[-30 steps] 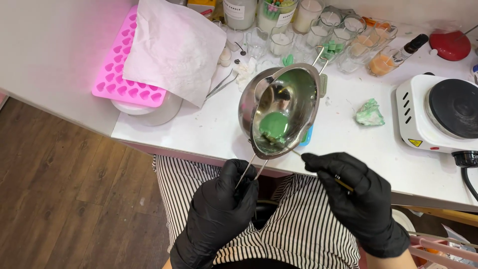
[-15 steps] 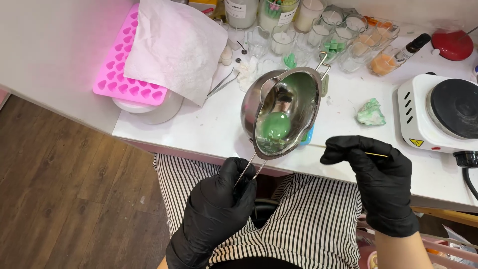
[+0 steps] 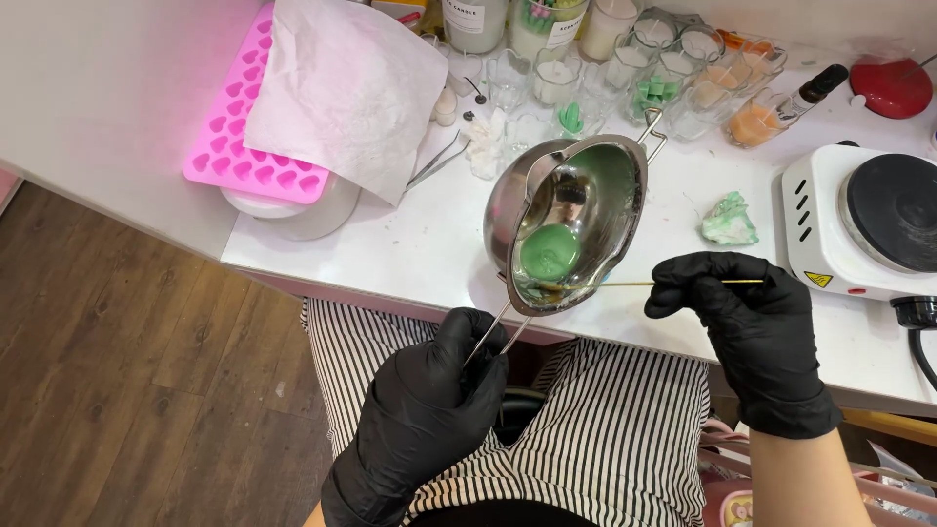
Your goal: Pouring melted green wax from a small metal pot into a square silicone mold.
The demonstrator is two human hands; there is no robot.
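My left hand (image 3: 429,410), in a black glove, grips the wire handle of a steel melting pot (image 3: 571,220) and holds it tilted above the white table's (image 3: 420,254) front edge. A pool of green wax (image 3: 549,252) lies in the low side of the pot. My right hand (image 3: 747,322), also black-gloved, pinches a thin wooden stick (image 3: 634,284) that lies level, its tip reaching into the pot's lower rim near the wax.
A pink heart mould (image 3: 249,127) under a white paper sheet (image 3: 342,88) sits on a round scale at the left. Several glass jars (image 3: 673,73) line the back. A green crumpled wipe (image 3: 727,220) lies by a white hotplate (image 3: 869,220) on the right.
My right hand has moved to the right and up, turning the stick level. The pot has tilted further and shifted slightly, and the wax pool has slid lower.
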